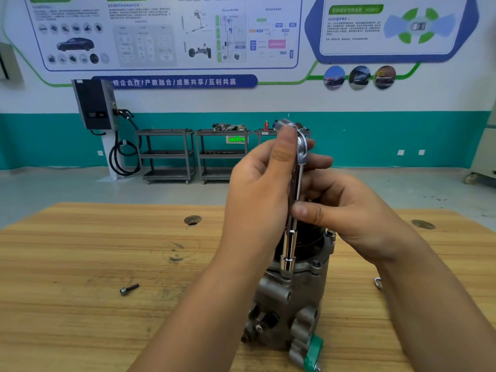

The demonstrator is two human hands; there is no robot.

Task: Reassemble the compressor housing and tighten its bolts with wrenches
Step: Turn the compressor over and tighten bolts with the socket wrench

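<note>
The grey metal compressor housing (290, 299) stands upright on the wooden table (80, 264), a green tape patch near its base. A chrome socket wrench (294, 210) stands vertically, its socket end seated on the housing's top flange. My left hand (257, 200) grips the wrench's upper part, thumb up along the head. My right hand (346, 210) pinches the shaft from the right with thumb and fingers. The bolt under the socket is hidden.
A loose dark bolt (129, 288) lies on the table at the left. A small metal piece (378, 282) peeks out beside my right forearm. Two round holes (192, 219) mark the tabletop. Carts and a wall charger stand far behind.
</note>
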